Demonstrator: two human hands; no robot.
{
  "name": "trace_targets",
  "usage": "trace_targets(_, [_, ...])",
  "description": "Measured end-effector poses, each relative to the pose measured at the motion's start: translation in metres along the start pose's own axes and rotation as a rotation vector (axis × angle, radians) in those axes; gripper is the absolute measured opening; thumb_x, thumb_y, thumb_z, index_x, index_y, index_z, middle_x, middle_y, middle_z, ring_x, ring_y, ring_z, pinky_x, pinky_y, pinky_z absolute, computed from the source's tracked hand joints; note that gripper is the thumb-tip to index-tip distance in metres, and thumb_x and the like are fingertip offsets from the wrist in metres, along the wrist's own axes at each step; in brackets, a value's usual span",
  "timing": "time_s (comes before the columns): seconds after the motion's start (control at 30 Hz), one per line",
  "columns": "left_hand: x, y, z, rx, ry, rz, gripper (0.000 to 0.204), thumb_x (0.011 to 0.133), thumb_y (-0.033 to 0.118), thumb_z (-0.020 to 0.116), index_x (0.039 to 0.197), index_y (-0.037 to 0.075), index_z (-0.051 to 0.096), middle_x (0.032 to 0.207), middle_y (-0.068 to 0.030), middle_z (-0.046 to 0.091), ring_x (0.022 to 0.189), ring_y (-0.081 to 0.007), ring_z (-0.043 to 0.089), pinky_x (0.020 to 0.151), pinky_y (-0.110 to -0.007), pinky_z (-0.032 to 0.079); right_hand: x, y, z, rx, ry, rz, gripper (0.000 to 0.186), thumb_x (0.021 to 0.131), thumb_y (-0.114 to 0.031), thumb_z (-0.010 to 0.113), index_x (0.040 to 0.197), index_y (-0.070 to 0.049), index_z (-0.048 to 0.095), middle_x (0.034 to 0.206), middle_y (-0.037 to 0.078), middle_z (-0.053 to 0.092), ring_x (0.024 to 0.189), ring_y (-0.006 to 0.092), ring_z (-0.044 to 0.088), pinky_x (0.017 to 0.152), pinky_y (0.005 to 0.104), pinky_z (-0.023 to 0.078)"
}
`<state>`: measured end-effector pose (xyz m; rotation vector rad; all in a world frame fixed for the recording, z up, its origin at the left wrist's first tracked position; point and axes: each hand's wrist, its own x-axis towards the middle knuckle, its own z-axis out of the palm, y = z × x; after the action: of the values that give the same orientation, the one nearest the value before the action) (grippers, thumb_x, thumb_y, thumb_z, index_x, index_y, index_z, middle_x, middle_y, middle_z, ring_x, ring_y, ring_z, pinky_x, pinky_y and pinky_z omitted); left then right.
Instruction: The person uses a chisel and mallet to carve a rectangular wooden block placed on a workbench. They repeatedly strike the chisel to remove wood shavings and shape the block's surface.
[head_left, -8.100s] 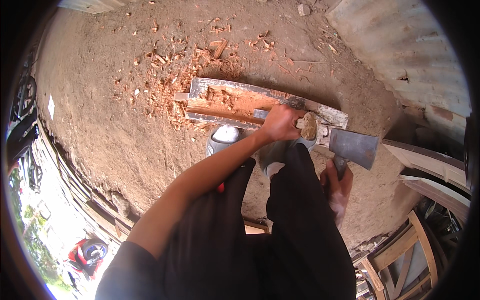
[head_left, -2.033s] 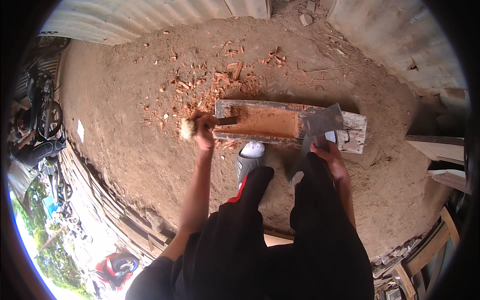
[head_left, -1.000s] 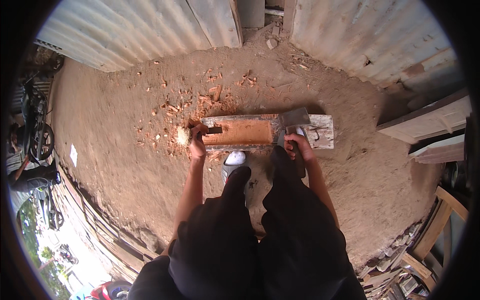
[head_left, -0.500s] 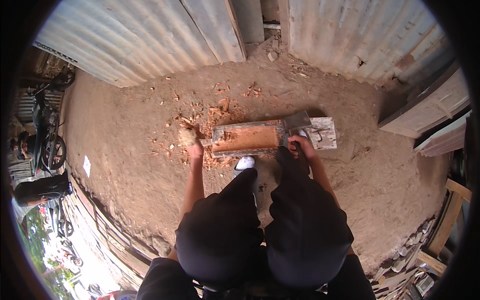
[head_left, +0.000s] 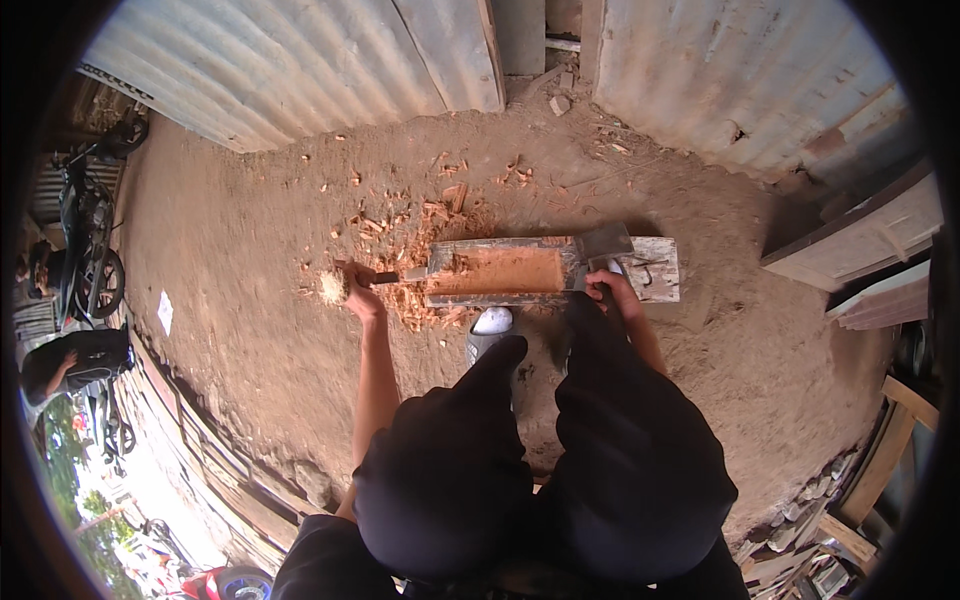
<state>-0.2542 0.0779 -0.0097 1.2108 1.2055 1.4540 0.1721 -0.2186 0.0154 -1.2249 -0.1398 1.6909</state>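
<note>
A wooden block [head_left: 505,271] with a long reddish hollow cut into its top lies across in front of my feet. My left hand [head_left: 362,294] is closed around a chisel [head_left: 386,277] with a pale, frayed butt. Its blade points right and reaches the block's left end; whether it touches cannot be made out. At the block's right end my right hand [head_left: 618,287] is closed on a hatchet [head_left: 606,241], whose flat dark head lies by the block's far corner. Its handle is mostly hidden by my hand and knee.
A worn whitish board [head_left: 657,270] sticks out beyond the block on the right. Reddish wood chips [head_left: 400,225] litter the dirt floor. Corrugated metal sheets [head_left: 290,70] stand at the back. Motorcycles [head_left: 90,240] and a person [head_left: 75,362] are at far left.
My left hand has moved left with the chisel, and its shaft and blade now show. The right hand stays at the hatchet, its handle now less visible. The view has shifted slightly.
</note>
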Motion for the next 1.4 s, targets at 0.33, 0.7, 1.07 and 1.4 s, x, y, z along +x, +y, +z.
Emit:
trace_targets(0.33, [-0.003,-0.015,0.021,0.13,-0.005,0.154,0.036,0.104,0.038,0.047,0.077,0.014,0.049,0.059,-0.0024,0.048,0.054,-0.0132,0.046,0.054,-0.034,0.046,-0.011,-0.007,0.014,0.047,0.089,0.042,0.034,0.094,-0.035,0.062,0.071,-0.011,0.055,0.062,-0.001,0.049,0.046,0.0108,0.046,0.044,0.0252,0.037])
trace_targets(0.7, [-0.065,0.022,0.089,-0.262,-0.284,-0.115,0.027,0.099,0.027,0.054,0.075,0.018,0.045,0.052,0.0029,0.038,0.042,-0.0093,0.031,0.038,-0.029,0.026,-0.017,-0.009,0.007,0.02,0.087,0.041,0.026,0.097,-0.033,0.061,0.085,-0.01,0.056,0.061,-0.004,0.044,0.046,0.0065,0.039,0.041,0.0222,0.03])
trace_targets(1.07, [-0.05,-0.01,0.059,0.225,-0.379,0.026,0.033,0.102,0.039,0.056,0.08,0.014,0.061,0.059,0.0008,0.045,0.048,-0.0076,0.038,0.042,-0.026,0.033,-0.018,-0.012,0.013,0.051,0.135,0.068,0.021,0.098,-0.029,0.059,0.093,-0.009,0.055,0.061,-0.005,0.042,0.043,0.0064,0.035,0.039,0.0219,0.029])
trace_targets(1.4, [-0.069,0.043,0.145,0.182,-0.529,-0.298,0.035,0.094,0.038,0.075,0.08,0.011,0.058,0.063,0.0026,0.054,0.047,-0.0103,0.047,0.042,-0.028,0.036,-0.019,-0.015,0.011,0.084,0.096,0.101,0.019,0.099,-0.029,0.057,0.092,-0.011,0.053,0.059,-0.005,0.041,0.041,0.0069,0.035,0.039,0.0231,0.03])
